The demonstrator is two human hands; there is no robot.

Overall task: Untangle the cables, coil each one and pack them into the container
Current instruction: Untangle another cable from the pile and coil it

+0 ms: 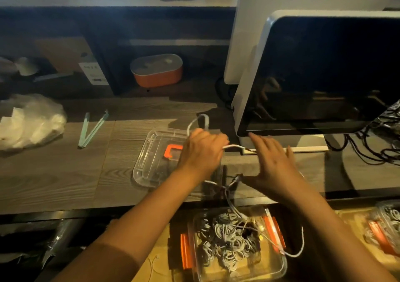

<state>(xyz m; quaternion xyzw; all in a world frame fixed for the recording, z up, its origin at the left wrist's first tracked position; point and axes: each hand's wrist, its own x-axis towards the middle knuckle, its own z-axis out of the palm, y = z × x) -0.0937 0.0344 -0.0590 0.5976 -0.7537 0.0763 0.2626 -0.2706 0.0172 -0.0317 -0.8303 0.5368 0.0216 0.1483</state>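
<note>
Near the counter's [65,173] front edge the left hand [201,151] curls round the white cable [234,146], which looks light, limp and best pinched near its plug, while the right hand [275,162] is spread beside it, above the container [268,268] below.

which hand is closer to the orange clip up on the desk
Left. The left hand, gripping a white cable, sits right beside the orange clip; the right hand is open farther right, by the monitor's lower edge.

Office: monitors [324,71] on a wooden desk [54,173].
</note>
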